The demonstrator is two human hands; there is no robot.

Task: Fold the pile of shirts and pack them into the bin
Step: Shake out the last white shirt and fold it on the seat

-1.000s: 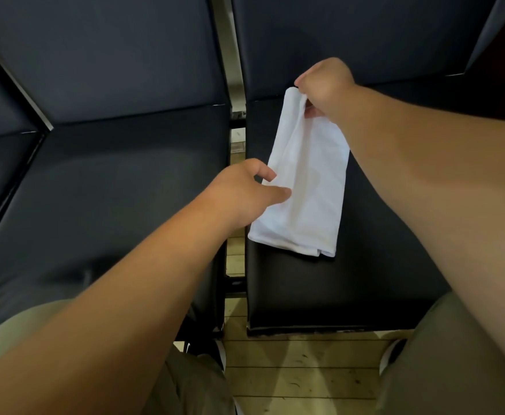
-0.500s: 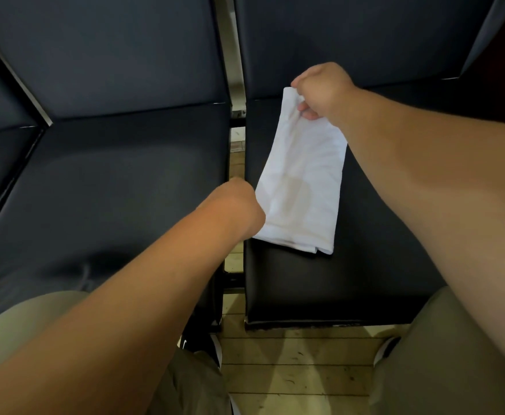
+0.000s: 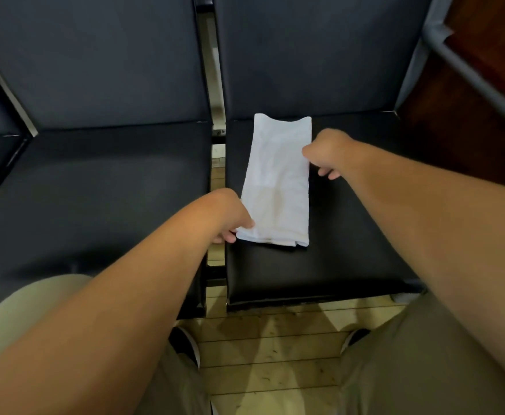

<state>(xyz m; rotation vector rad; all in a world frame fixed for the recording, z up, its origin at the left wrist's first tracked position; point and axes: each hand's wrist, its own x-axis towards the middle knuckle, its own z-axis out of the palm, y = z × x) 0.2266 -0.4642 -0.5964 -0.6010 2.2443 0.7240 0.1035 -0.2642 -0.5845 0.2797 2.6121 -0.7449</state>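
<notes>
A white shirt (image 3: pixel 278 181), folded into a long narrow strip, lies flat on the right black seat (image 3: pixel 350 253). Its far end reaches the seat's back. My left hand (image 3: pixel 230 214) pinches the strip's near left corner, thumb on top and fingers underneath. My right hand (image 3: pixel 326 151) sits at the middle of the strip's right edge with its fingers curled down onto the seat. Whether it holds any cloth is hidden. No bin and no other shirts are in view.
A second black seat (image 3: pixel 95 190) stands to the left, across a narrow gap. Both seats have padded backrests behind them. A grey metal rail (image 3: pixel 472 76) and dark wood lie at the far right. My knees and a wooden floor (image 3: pixel 269 354) are below.
My right hand let the shirt's far end down flat and came back to the middle of its right edge. My left hand took hold of the near left corner.
</notes>
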